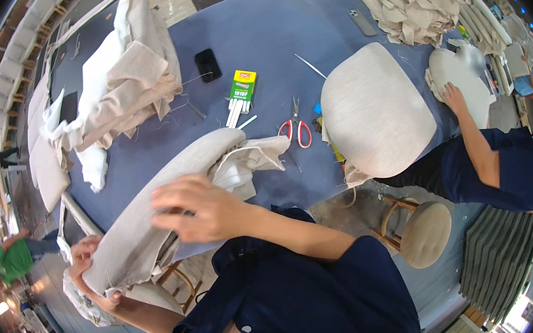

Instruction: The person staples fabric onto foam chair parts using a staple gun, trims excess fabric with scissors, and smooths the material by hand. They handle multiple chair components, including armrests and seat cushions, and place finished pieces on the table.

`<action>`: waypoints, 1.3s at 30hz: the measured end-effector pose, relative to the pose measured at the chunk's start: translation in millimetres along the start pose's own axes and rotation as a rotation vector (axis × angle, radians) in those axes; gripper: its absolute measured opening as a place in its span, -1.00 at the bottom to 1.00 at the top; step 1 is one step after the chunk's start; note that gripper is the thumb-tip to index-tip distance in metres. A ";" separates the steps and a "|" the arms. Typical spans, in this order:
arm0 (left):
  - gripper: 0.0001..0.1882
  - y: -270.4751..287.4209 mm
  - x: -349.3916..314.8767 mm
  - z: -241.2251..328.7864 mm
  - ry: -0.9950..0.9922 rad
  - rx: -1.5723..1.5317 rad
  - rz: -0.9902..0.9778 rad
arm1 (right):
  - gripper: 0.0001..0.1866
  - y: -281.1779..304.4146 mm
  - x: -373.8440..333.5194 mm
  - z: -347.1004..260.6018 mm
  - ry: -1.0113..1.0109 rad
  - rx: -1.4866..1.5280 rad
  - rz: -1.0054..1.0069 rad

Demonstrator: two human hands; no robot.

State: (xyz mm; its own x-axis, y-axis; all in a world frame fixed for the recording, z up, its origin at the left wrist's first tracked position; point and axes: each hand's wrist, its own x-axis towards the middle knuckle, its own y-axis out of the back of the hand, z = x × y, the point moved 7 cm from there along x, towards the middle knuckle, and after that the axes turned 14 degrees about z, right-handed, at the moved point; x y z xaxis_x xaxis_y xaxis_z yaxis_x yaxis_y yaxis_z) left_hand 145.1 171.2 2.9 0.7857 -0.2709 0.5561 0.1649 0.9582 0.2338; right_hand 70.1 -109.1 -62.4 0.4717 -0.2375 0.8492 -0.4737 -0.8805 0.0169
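Note:
A long, curved beige upholstered cushion (pixel 169 169) stands tilted on the near edge of the blue-covered table, loose fabric hanging from its side. My left hand (pixel 90 271) grips its lower end, fingers on one side and thumb on the other. Over the middle of the cushion is my right hand (pixel 200 208), slightly blurred, with fingers stretched out and apart. Whether its fingertips touch the fabric I cannot tell. Just beyond the cushion lie red-handled scissors (pixel 295 130) and a green and yellow box (pixel 242 92) with white sticks at its near end.
Beige fabric (pixel 141 62) is heaped at left. A black phone (pixel 208 65) lies near it. A finished-looking beige cushion (pixel 376 110) rests at right, where a co-worker's hand (pixel 457 99) touches another pale cushion. A round stool (pixel 425 234) stands right of me. More fabric (pixel 412 13) is piled at the back.

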 end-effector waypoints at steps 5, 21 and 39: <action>-0.18 28.7 8.3 -2.6 -0.102 0.234 -0.053 | -0.45 72.9 -71.2 44.8 -0.238 -0.380 0.064; -0.22 -142.1 39.2 32.2 -0.021 -0.418 -0.352 | -0.53 41.9 12.0 6.2 -0.203 0.116 0.184; -0.35 -157.7 19.0 28.7 -0.017 -0.709 -0.359 | -0.53 34.4 8.1 2.9 -0.229 0.204 0.137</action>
State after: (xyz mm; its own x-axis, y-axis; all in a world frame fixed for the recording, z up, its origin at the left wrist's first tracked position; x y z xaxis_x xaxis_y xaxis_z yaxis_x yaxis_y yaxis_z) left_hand 116.9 12.3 -0.5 0.6041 -0.5701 0.5568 0.7512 0.6407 -0.1590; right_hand 59.7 -142.5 -56.5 0.5797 -0.4251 0.6952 -0.3968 -0.8924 -0.2148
